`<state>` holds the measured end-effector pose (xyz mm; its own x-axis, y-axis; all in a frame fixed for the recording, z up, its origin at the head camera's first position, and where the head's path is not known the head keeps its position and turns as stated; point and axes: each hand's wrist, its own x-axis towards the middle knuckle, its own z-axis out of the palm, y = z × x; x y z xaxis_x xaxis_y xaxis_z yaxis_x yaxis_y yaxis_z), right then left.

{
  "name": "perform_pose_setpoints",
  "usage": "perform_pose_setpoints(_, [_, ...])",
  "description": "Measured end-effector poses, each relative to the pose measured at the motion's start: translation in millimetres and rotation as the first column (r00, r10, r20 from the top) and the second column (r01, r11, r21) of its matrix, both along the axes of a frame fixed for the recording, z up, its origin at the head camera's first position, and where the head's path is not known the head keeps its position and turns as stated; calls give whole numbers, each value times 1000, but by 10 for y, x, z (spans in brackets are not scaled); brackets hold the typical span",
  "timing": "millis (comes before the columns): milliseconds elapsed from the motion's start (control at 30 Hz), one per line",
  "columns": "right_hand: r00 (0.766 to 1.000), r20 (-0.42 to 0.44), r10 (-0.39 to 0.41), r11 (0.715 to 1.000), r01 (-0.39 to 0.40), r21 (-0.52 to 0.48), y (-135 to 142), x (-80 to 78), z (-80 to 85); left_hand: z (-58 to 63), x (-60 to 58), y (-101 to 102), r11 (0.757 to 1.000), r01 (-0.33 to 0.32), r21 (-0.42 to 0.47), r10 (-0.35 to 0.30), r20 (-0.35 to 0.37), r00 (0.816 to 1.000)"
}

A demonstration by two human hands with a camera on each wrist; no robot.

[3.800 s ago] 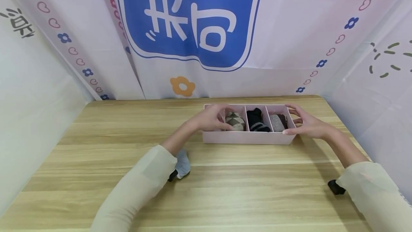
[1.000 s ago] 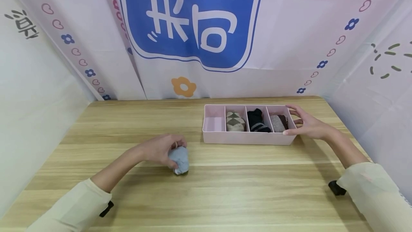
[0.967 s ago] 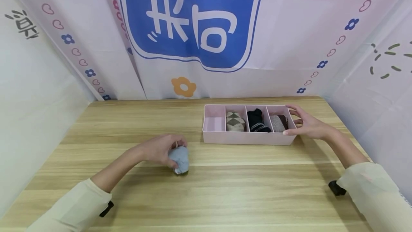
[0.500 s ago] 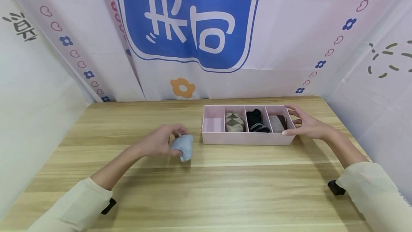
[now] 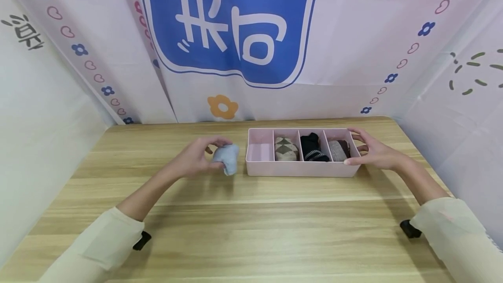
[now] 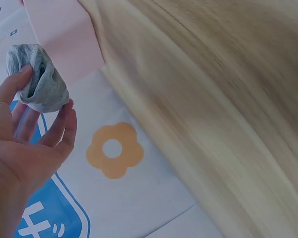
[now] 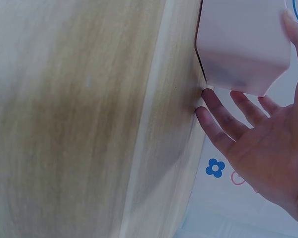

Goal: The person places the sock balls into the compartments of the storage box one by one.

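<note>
A balled light-blue sock (image 5: 229, 159) is pinched between the thumb and fingers of my left hand (image 5: 196, 159). It hangs above the table, just left of the pink divided storage box (image 5: 298, 169). In the left wrist view the folds of the sock (image 6: 48, 91) show grey-blue. My right hand (image 5: 378, 152) holds the box's right end, thumb at the front rim and index finger at the back corner. The leftmost compartment is bare. To its right sit an argyle sock (image 5: 286, 149), a black sock (image 5: 313, 148) with a striped band, and a grey-and-brown sock (image 5: 339, 150).
The wooden table (image 5: 251, 230) stretches out in front of the box. Behind it hangs a white printed cloth (image 5: 338, 47), with more cloth along both sides. Black wrist devices show at the left cuff (image 5: 142, 240) and right cuff (image 5: 410, 229).
My left hand went from the box down to the blue sock, gripped it, and has lifted it up and rightward towards the box. The right hand and the box stay in place.
</note>
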<state>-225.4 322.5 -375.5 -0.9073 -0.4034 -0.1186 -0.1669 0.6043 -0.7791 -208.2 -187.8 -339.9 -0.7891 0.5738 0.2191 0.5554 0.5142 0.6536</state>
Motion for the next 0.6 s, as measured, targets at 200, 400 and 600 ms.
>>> perform_pose_setpoints(200, [1000,2,-1,1000,1,3,3,-2,-5,2,-62,76,997,-39,63,38,24,999])
perform_pose_setpoints(400, [1000,4,3,1000,-3,2,1,7,5,8,-151,181,988,-66,141,62,30,998])
perform_pose_setpoints(600, [1000,3,5,1000,-5,3,6,9,12,41,-237,299,989,-103,104,101,25,995])
